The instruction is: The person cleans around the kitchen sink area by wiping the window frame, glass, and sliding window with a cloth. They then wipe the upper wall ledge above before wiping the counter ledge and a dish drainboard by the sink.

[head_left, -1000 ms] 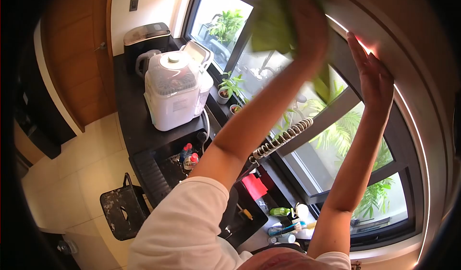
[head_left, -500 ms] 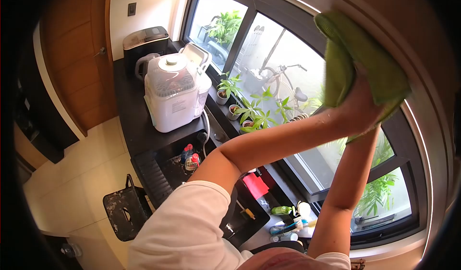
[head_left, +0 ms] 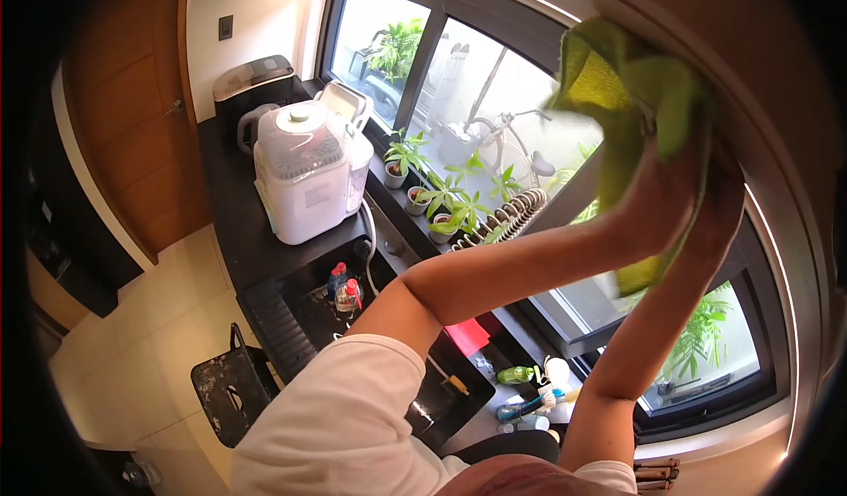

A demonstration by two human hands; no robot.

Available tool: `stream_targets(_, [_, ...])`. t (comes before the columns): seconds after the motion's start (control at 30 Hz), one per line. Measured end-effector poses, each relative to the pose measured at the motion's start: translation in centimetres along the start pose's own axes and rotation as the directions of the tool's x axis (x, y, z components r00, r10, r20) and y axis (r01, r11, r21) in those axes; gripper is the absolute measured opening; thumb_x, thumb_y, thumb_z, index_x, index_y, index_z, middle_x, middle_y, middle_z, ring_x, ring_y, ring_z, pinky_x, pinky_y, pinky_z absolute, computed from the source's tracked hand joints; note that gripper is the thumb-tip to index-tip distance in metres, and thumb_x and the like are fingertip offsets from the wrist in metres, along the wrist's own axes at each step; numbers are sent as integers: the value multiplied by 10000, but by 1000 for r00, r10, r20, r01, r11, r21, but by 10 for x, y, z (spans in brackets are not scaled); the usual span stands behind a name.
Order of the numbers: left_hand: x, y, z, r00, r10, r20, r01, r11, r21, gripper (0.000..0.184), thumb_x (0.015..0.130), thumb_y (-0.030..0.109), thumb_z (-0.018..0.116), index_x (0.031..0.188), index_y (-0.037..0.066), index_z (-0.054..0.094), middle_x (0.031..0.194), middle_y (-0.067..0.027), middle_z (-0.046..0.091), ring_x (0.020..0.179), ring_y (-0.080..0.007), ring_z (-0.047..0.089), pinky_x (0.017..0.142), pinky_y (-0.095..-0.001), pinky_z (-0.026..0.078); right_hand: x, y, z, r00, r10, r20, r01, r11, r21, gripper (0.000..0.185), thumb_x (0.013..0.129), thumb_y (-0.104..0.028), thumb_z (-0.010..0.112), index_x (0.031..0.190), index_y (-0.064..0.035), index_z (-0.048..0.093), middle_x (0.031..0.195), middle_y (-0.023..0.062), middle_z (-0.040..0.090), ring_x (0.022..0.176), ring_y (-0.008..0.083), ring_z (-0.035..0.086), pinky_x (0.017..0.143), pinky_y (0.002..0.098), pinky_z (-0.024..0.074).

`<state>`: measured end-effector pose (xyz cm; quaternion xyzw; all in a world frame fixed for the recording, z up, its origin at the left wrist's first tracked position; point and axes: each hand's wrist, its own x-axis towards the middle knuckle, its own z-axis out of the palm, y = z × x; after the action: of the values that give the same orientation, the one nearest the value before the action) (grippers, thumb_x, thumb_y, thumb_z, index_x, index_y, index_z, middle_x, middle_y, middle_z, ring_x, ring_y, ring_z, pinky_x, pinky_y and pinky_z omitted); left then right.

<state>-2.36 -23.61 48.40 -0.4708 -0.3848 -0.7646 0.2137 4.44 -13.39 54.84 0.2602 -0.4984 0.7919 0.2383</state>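
Both my hands are raised at the upper right, in front of the window's top frame. A green cloth (head_left: pixel 587 77) is bunched in my left hand (head_left: pixel 663 183), its folds covering most of the fingers. My right hand (head_left: pixel 722 192) is close beside it, gripping the same cloth from the other side, with its fingers largely hidden. One end of the cloth hangs down between my forearms. The cloth is blurred by motion, near the dark window frame (head_left: pixel 494 15) and the light strip above.
Below are a black sink (head_left: pixel 304 320) with red-capped bottles (head_left: pixel 348 296), a white countertop appliance (head_left: pixel 309 192), and potted plants (head_left: pixel 444 223) along the sill. A green bottle (head_left: pixel 515 375) and brushes lie by the sink. A black step stool (head_left: pixel 231 390) stands on the floor.
The cloth and my left hand have shifted slightly left, and the cloth has folded differently. My right hand has risen and shows more. The view has turned a little.
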Motion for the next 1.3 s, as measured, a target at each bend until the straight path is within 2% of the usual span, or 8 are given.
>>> stream_targets(0.13, [28, -16, -24, 971, -69, -227, -27, 919, -394, 568, 1033, 390, 247, 1463, 19, 243, 1286, -170, 490, 1130, -270, 525, 942, -388, 444, -16, 2, 32, 998, 56, 24, -57, 996, 70, 568, 851, 106, 478, 1399, 17, 359, 1433, 228, 384, 1394, 391, 254, 1151, 559, 194])
stream_targets(0.2, [91, -91, -28, 815, -580, -22, 294, 446, -845, 673, 991, 567, 226, 1408, 53, 347, 1232, -125, 514, 1052, -258, 543, 900, -404, 457, -19, 6, 38, 999, -40, -15, 41, 999, 31, 575, 838, 122, 477, 1389, -4, 372, 1452, 218, 355, 1389, 464, 207, 1128, 658, 141])
stream_targets(0.23, [115, -127, -22, 949, -303, -82, 47, 395, -917, 687, 971, 613, 233, 1353, 70, 410, 1233, -102, 515, 1047, -262, 547, 889, -389, 458, -20, 4, 39, 999, -46, -2, 46, 998, 41, 658, 825, 144, 450, 1433, 6, 240, 1495, 233, 231, 1402, 465, 139, 1142, 641, 101])
stream_targets(0.33, [120, -120, -19, 888, -460, -3, 132, 261, -956, 658, 975, 601, 254, 1341, 85, 435, 1227, -74, 527, 1035, -237, 548, 885, -348, 460, -18, 0, 36, 999, -21, -38, 24, 996, 86, 611, 831, 136, 459, 1407, 17, 290, 1467, 230, 289, 1381, 475, 190, 1149, 635, 118])
stream_targets(0.5, [37, -13, -19, 978, -202, -55, 127, 782, -610, 541, 1001, 514, 322, 1334, 108, 452, 1144, -44, 572, 973, -176, 565, 847, -304, 468, -16, -2, 31, 1000, -3, -12, 4, 998, 63, 536, 848, 115, 477, 1368, 23, 382, 1420, 228, 390, 1363, 481, 250, 1149, 628, 161])
stream_targets(0.7, [73, -60, -11, 896, -438, 69, 178, 214, -960, 634, 992, 564, 266, 1387, 82, 382, 1313, -79, 493, 1158, -215, 494, 956, -370, 426, -20, -5, 30, 1000, -13, 19, 12, 999, 49, 537, 849, 124, 472, 1368, 36, 366, 1427, 248, 367, 1363, 482, 248, 1149, 629, 158])
stream_targets(1.07, [92, -80, 40, 699, -679, 224, 394, 104, -913, 471, 982, 476, 370, 1112, 62, 551, 993, -90, 619, 847, -188, 610, 664, -327, 516, -19, -8, 24, 999, 24, -46, -19, 994, 108, 562, 852, 139, 446, 1392, 69, 305, 1464, 267, 288, 1391, 470, 173, 1162, 613, 137])
stream_targets(1.3, [66, -40, 14, 836, -456, 306, 369, 54, -928, 653, 974, 574, 252, 1339, 70, 450, 1256, -131, 551, 1103, -254, 561, 951, -409, 469, -23, -9, 26, 999, 11, -32, -5, 981, 193, 634, 851, 151, 413, 1440, 75, 189, 1499, 300, 163, 1403, 468, 114, 1174, 589, 126])
